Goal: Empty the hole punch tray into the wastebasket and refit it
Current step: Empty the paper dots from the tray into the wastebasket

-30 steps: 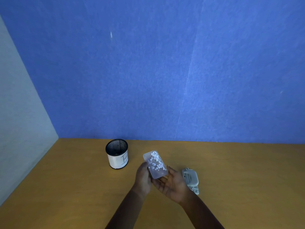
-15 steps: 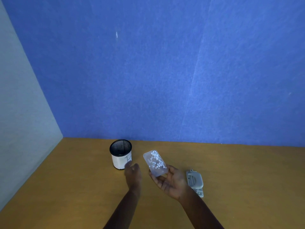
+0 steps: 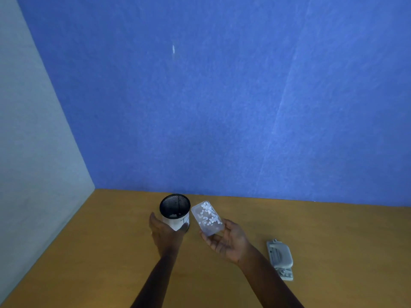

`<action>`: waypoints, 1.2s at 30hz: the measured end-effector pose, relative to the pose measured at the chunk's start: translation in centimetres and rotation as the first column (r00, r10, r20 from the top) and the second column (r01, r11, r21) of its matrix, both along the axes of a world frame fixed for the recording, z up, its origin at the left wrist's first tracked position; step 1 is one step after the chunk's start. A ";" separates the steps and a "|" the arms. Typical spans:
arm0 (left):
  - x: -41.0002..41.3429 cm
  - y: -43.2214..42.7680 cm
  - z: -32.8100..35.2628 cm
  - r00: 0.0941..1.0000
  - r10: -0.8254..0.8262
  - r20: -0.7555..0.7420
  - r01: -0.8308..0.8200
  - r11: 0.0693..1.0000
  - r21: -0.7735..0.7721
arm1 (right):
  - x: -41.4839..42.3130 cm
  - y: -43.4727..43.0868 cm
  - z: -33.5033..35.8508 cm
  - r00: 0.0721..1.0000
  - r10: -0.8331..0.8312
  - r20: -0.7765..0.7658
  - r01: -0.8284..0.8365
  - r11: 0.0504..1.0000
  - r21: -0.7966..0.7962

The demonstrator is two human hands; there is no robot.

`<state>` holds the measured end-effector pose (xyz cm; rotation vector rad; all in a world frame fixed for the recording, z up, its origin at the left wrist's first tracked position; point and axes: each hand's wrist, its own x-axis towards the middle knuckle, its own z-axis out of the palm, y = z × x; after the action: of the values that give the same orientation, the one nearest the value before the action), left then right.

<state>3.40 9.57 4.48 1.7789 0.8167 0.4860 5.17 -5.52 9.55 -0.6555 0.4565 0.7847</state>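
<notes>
Clear plastic tray (image 3: 207, 217), rounded rectangle, white paper dots piled inside, tilted, held above the bench just right of the wastebasket (image 3: 175, 211). Right hand (image 3: 226, 240) grip pinches the tray's near end, palm up. Left hand (image 3: 165, 235) grip is wrapped on the wastebasket's near side: small black mesh cup with a white label. Grey hole punch (image 3: 280, 258) lies on the bench, apart to the right. Tan wood bench (image 3: 100, 252), blue wall (image 3: 222, 107), pale wall left. Label marking unreadable; the hand covers the basket base.

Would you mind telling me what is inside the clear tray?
The clear tray, held in the right hand, contains loose white paper punchings. Its near end is covered by the fingers.
</notes>
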 end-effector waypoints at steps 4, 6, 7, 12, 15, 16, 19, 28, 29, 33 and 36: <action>0.5 0.3 -0.7 1.000 -0.022 0.009 0.022 1.000 0.000 | 0.6 0.9 0.2 1.000 0.008 -0.005 -0.008 1.000 -0.018; 0.8 0.6 -1.0 0.999 -0.027 0.034 0.029 0.999 -0.036 | 1.0 1.3 0.3 1.000 0.009 -0.008 -0.009 1.000 -0.026; 1.0 0.6 -1.1 0.998 -0.028 0.051 0.031 0.998 -0.056 | 1.1 1.4 0.3 1.000 0.012 -0.007 -0.013 0.999 -0.033; 1.9 1.0 -1.4 0.993 -0.033 0.117 0.043 0.996 -0.078 | 2.2 2.6 0.8 0.999 0.043 -0.006 -0.043 0.995 -0.085; 2.3 1.1 -1.8 0.991 -0.036 0.128 0.044 0.997 -0.061 | 2.7 3.4 1.3 0.998 0.063 -0.004 -0.063 0.990 -0.125; 2.4 1.2 -1.9 0.991 -0.038 0.131 0.046 0.997 -0.056 | 2.9 3.7 1.5 0.997 0.072 -0.002 -0.071 0.988 -0.139; 2.5 1.2 -2.3 0.987 -0.044 0.158 0.053 0.997 -0.053 | 3.3 4.3 1.8 0.994 0.107 0.008 -0.103 0.975 -0.195; 2.2 1.7 -2.4 0.982 -0.077 0.173 0.084 0.996 -0.034 | 5.1 6.3 1.9 0.992 0.115 0.054 -0.090 0.935 -0.343; 2.1 1.7 -2.4 0.983 -0.076 0.169 0.084 0.996 -0.035 | 5.2 6.7 2.0 0.990 0.127 0.064 -0.095 0.924 -0.372; 2.1 1.7 -2.4 0.984 -0.073 0.161 0.080 0.996 -0.034 | 5.8 7.9 2.6 0.967 0.239 0.084 -0.163 0.839 -0.519; 2.1 1.7 -2.5 0.985 -0.069 0.160 0.077 0.996 -0.049 | 6.3 8.7 3.1 0.939 0.327 0.107 -0.199 0.768 -0.608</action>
<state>5.46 11.31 2.01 1.6901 0.6461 0.5441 11.43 3.22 12.68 -1.4049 0.4200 0.8300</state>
